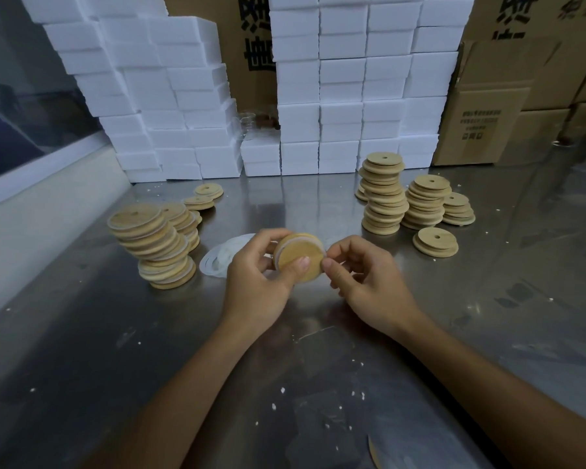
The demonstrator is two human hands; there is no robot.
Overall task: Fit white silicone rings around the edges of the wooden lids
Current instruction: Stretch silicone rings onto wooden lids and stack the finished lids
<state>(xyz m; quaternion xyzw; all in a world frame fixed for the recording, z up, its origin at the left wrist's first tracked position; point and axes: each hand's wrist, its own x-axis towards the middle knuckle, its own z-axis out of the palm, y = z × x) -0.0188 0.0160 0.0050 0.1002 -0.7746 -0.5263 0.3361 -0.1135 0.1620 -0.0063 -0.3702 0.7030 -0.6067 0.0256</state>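
Both hands meet over the centre of the brushed steel table (318, 350), scratched and dotted with white crumbs. Left hand (256, 282) grips a round wooden lid (293, 260) held on edge above the table, thumb flat on its smooth pale face, fingers curled round the far rim. A thin white silicone ring (300, 236) sits around the lid's upper edge. Right hand (366, 279) pinches at the lid's right rim with thumb and forefinger, other fingers curled loosely. Flat loose white rings (217, 262) lie in a pile just left of the hands. Leaning stack of ringed lids (153, 245) far left; bare wooden discs with centre holes stacked at right (384, 198), one pair (435, 242) apart in front. Behind: white foam blocks (342, 82), brown cardboard cartons (508, 106).
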